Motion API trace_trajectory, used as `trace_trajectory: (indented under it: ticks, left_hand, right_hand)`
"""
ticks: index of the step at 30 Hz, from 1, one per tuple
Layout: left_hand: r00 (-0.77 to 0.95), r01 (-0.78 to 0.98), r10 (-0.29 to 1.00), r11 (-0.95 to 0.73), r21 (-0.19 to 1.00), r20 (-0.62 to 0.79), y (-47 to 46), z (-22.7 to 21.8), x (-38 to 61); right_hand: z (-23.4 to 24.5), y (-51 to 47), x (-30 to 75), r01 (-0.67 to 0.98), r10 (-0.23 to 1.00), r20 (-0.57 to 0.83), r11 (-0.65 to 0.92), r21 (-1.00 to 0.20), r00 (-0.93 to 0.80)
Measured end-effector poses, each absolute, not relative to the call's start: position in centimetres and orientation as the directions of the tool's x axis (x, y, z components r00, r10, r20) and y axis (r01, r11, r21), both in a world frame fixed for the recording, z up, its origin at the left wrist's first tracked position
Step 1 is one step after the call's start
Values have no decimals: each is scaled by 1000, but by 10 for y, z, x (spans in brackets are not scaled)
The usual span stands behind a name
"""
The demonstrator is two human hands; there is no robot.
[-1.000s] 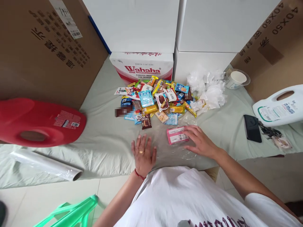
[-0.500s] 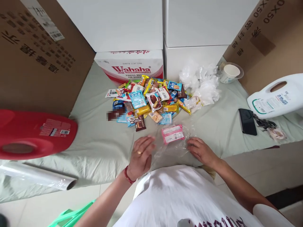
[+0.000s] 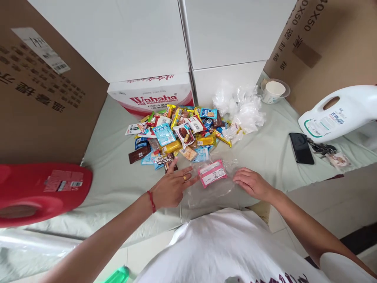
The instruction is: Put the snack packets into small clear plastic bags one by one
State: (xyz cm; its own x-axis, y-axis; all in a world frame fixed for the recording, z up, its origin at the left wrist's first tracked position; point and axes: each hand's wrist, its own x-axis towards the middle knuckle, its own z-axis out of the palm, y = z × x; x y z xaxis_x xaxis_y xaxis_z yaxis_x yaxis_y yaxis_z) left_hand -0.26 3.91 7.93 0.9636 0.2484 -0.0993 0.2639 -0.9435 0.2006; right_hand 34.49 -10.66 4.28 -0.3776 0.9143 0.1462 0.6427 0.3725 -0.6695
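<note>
A pink packet with a white label [image 3: 212, 173] lies on or inside a sheet of clear plastic [image 3: 203, 194] on the cloth; I cannot tell whether the plastic is a film or a bag. My left hand [image 3: 172, 185] reaches over the plastic's left edge, fingers spread, one fingertip close to the packet's left side. Another of its fingers points at the dark cocoa snack packet [image 3: 168, 162]. Resting on the right edge of the plastic, my right hand [image 3: 253, 184] has its fingers lying together and extended. Beyond them is a heap of wrapped snacks [image 3: 184, 133].
Crumpled clear plastic [image 3: 246, 106] lies right of the heap, before white boxes [image 3: 229, 82]. A paper cup [image 3: 273, 92], white jug [image 3: 335, 114], phone [image 3: 301, 148] and keys [image 3: 322, 147] are rightward. A red jug [image 3: 67, 188] and cardboard box [image 3: 44, 118] stand left.
My left hand has spread its fingers and reached forward toward the packet and the heap. The pink packet is tilted slightly differently. My right hand stays by the plastic's right edge; the view has shifted.
</note>
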Motion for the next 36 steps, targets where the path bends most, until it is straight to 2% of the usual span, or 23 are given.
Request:
trace_trajectory:
  ticks: [3,6,10,14,18,22,24,26,29,32,36]
  left_hand:
    - [925,381,373,-911,156,-75,34,66,-9]
    - [863,499,505,-842,203,-26,25,47,-15]
    - [713,628,697,-683,373,75,5,25,-20]
    - [417,712,893,-435,552,166,-12,11,-8]
    - [181,776,969,-247,581,170,-11,3,4]
    - [54,834,967,-181,521,249,-11,9,-10]
    - [133,830,928,-295,472,347,-19,20,-21]
    - [374,749,834,-529,398,405,-30,33,-24]
    - [751,501,578,-814,294,319,-44,44,-8]
    - [878,389,442,-883,263,186,-43,39,19]
    - [868,435,478,-862,260,134,-28,27,33]
  right_hand:
    - [48,-90,346,628,937,95,297,-719,-335]
    - [53,-69,345,609,961,-19,160,-776,-277]
    - [49,-39,342,536,962,-180,-43,-843,-207]
    - [33,-14,345,513,948,-265,-143,-847,-174]
    - [18,-3,351,568,914,-391,-268,-778,-104]
    - [12,-2,356,623,920,-389,-282,-729,-39]
    - [11,-2,357,628,922,-384,-276,-727,-40]
    - [11,-3,356,630,921,-387,-277,-725,-40]
    - [11,-5,356,635,920,-389,-277,-721,-40]
    - [15,-6,356,631,920,-388,-274,-726,-48]
    - [23,-6,358,602,911,-402,-273,-750,-88]
